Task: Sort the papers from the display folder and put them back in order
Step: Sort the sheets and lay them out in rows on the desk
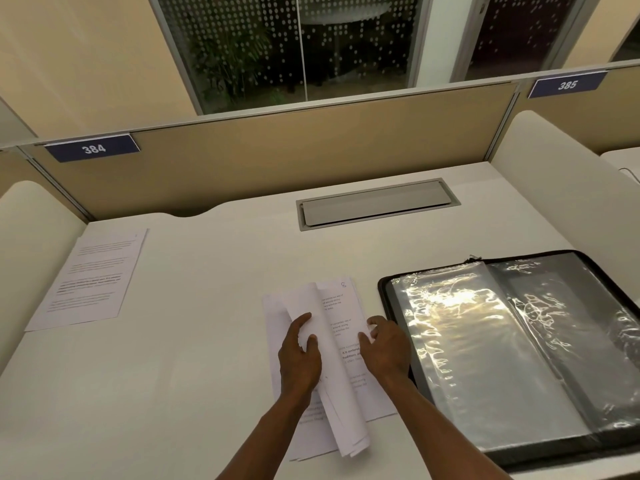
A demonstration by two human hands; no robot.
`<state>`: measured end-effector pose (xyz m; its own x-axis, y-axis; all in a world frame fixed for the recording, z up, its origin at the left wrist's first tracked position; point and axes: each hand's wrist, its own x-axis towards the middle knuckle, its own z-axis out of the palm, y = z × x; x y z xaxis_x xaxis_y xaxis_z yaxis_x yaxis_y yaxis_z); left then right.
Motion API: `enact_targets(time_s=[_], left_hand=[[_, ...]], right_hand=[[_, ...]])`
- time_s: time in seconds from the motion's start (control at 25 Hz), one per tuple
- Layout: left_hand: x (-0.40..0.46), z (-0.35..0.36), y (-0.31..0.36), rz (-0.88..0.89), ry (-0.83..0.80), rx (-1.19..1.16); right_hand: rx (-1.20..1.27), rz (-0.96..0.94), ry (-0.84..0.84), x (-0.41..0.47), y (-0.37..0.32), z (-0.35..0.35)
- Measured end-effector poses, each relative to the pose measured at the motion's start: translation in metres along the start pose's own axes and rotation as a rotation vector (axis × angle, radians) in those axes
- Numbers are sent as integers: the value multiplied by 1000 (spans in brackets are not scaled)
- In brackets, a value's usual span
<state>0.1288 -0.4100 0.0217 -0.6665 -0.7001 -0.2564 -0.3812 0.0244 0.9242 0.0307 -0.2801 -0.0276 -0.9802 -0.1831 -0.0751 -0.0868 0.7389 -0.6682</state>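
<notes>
Papers [341,344]: a loose stack on the tabletop [207,341], directly under both hands, long axis running away from the person; top sheets curl up leftward.
Left hand [299,355]: fingers curled round the lifted sheets, gripping them.
Right hand [386,344]: thumb and fingertips pinch the stack's right edge.
Folder [502,341]: open, just right of the stack, sleeves look empty; right hand is nearer.
Single sheet [90,278]: far left, well apart; left hand is nearer.

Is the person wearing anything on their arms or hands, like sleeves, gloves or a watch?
No. The left hand and right hand are bare, with no gloves, rings or watch showing. Both forearms are bare too; no sleeves show down to the picture's bottom edge.
</notes>
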Motion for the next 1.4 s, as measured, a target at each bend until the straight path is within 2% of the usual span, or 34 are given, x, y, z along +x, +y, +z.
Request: enact_targets(time_s=[0.2,0.36,0.44,0.56,0.64,0.72,0.8,0.88,0.96,1.04,1.12,1.32,1.4], left_hand=[[-1,0,-2,-14,3,-2],[-3,-1,2,-6,-6,-8],[-4,-1,4,-19,-7,-22],[-6,2,8,-40,-22,-58],[-9,3,15,-61,-34,-85],[-7,4,15,-64,-27,-60],[-2,2,9,-84,7,-36],[1,-1,4,-122,16,-34],[-1,-4,4,-131,15,-48],[-6,-5,6,-98,24,-57],[-8,-6,7,-40,16,-56],[-4,-9,2,23,-15,-24],[-3,-8,0,27,-7,-38]], right_hand=[[14,78,-71,8,-8,-1],[145,99,-6,6,-8,-5],[139,3,30,-2,-9,-7],[154,-256,119,-18,-14,-9],[205,-407,20,-28,-19,-8],[257,-442,-177,-36,-25,-6],[363,-404,-257,-35,-26,-8],[397,-288,-107,-27,-20,-9],[199,-137,14,-17,-13,-11],[-104,-67,-74,-7,-6,-10],[-214,-59,-146,-1,-5,-9],[-6,83,-88,9,-9,-8],[88,45,-23,7,-10,-9]])
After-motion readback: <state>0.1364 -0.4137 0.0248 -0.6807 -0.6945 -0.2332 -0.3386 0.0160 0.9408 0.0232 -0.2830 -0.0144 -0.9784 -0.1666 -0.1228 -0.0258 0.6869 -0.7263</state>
